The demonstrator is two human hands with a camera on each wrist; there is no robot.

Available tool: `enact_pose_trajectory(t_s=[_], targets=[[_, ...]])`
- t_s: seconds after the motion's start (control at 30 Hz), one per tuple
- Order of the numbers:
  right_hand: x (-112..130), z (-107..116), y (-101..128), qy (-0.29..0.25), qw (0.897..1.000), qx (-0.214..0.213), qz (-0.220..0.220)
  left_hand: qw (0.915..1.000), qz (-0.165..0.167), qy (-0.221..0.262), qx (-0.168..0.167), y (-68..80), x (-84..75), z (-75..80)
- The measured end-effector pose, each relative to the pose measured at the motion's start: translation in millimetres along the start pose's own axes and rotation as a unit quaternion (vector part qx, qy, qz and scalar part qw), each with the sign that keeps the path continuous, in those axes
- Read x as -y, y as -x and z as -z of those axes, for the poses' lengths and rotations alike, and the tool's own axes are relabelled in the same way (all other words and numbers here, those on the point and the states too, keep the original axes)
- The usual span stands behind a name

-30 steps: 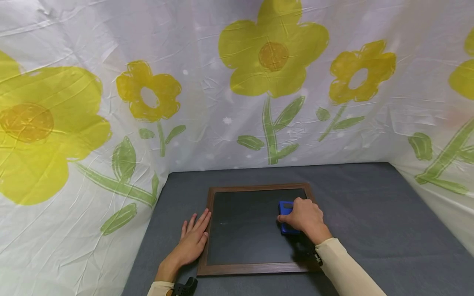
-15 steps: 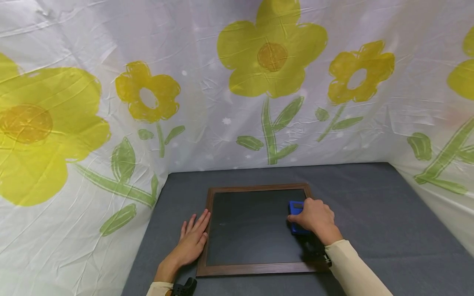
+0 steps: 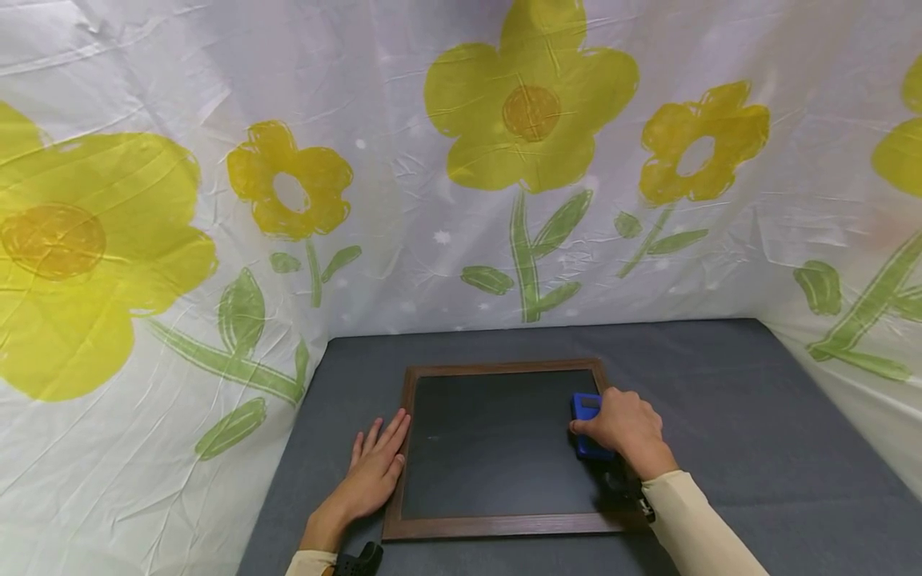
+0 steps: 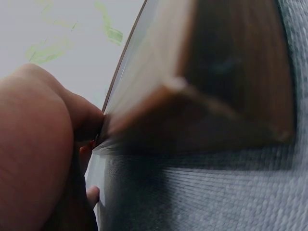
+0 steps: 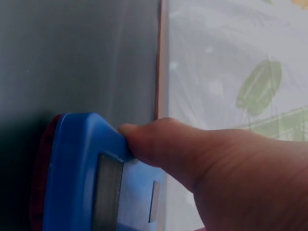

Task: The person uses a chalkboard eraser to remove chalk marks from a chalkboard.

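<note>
The blue eraser [image 3: 589, 426] sits on the chalkboard [image 3: 490, 448] near its right edge, gripped from above by the right hand [image 3: 625, 428]. The left hand [image 3: 374, 468] lies flat, fingers straight, against the board's left frame. Grey cloth [image 3: 720, 400] covers the table; a flowered sheet [image 3: 461, 160] hangs behind.

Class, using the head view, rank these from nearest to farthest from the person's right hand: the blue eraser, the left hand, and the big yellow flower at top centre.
1. Blue eraser: in the right hand's grip, at the chalkboard's right edge.
2. Left hand: flat at the board's left frame.
3. Big yellow flower: on the backdrop, far above.
</note>
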State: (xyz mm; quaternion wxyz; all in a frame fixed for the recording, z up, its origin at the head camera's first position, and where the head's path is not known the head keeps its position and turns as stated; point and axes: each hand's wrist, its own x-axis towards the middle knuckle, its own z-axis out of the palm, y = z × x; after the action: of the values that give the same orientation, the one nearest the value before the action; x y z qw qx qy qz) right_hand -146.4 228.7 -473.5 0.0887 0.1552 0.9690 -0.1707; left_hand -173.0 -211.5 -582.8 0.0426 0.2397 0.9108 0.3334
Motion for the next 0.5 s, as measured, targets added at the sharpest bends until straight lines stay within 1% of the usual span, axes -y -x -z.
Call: enact_pose_trajectory(t_s=[0.5], targets=[[2.5, -2.2, -1.5, 0.010, 1.000, -0.008, 0.013, 1.0000, 0.009, 0.001, 0.002, -0.6, 0.5, -0.7]])
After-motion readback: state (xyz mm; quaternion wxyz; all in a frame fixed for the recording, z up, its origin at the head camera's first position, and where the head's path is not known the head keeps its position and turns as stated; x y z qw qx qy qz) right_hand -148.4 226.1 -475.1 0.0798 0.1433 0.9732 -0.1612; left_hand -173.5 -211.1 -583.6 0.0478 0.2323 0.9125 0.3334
